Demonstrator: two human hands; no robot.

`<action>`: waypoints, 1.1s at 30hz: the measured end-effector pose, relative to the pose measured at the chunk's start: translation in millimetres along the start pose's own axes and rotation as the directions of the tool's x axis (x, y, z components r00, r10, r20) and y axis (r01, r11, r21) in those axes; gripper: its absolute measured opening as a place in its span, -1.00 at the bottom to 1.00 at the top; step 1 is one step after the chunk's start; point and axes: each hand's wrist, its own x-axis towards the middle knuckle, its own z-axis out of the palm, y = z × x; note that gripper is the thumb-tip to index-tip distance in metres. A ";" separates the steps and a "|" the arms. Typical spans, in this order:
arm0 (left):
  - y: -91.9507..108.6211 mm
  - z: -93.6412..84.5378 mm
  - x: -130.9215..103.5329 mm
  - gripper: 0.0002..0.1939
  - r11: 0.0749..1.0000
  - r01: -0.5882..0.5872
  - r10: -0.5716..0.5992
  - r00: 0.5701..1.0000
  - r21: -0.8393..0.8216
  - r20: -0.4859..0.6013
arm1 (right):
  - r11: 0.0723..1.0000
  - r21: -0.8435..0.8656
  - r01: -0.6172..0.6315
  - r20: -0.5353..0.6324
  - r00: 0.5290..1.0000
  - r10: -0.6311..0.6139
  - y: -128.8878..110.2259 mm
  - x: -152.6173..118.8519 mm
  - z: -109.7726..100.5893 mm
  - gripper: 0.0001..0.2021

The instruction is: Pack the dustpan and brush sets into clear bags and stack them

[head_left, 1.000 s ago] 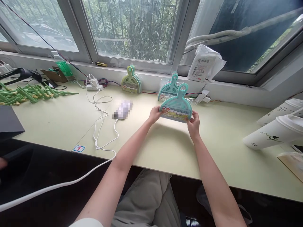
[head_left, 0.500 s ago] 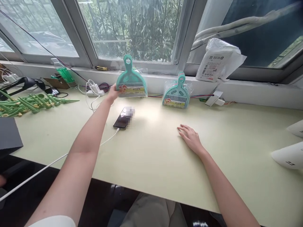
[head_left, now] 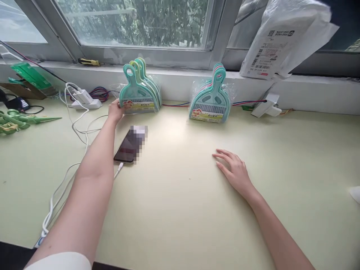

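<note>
Turquoise plastic under clear wrap fills the person's left hand [head_left: 114,111], its fingers closed on the lower outer corner of a packaged dustpan set [head_left: 136,95]. That set stands upright, handle up, at the front of the left row [head_left: 155,90] of similar packs, close to the low wall under the window ledge [head_left: 174,79]; whether its bottom edge bears fully on the table [head_left: 174,210] is hard to tell. The right hand [head_left: 234,172] holds nothing: its fingers are loosely spread, low over the tabletop, well apart from both rows. For a tidy stand, the held pack is best kept square to those behind it, its base level and its handle in line with theirs, since slick wrap probably slides easily. A corner grip steers well but may let the far side swing, so light pressure toward the row seems wiser than a push from one edge. Letting go gently, once the pack bears its own weight, should keep the wrap from dragging it. The forearm passes just beside a phone [head_left: 125,148] and its white cable [head_left: 119,168], so a high wrist and elbow would spare both. Right of the held set, a second row [head_left: 210,99] stands apart.
</note>
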 end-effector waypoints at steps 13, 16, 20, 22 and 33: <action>24.3 19.2 17.1 -0.44 0.882 0.103 -0.078 0.994 0.460 -0.072 | 1.000 0.003 -0.011 0.004 1.000 0.011 -0.1 3.0 0.4 -0.70; 27.0 24.3 14.7 -0.47 0.889 0.139 -0.109 0.990 0.436 -0.093 | 1.000 -0.001 -0.001 0.000 1.000 0.001 -0.7 3.6 0.0 -0.71; 31.2 26.1 5.0 -0.46 0.898 0.133 -0.099 0.990 0.419 -0.103 | 1.000 -0.002 -0.001 0.001 1.000 0.001 -2.2 3.8 -0.7 -0.71; 33.7 20.4 -2.8 -0.43 0.905 0.091 -0.057 0.994 0.415 -0.094 | 1.000 -0.004 -0.012 0.007 1.000 0.012 -2.7 4.1 -1.1 -0.71; 104.5 7.0 -44.0 -0.64 0.947 -0.236 0.290 0.918 0.216 -0.270 | 0.999 0.048 -0.012 0.044 0.999 0.010 -0.7 8.1 -6.3 -0.71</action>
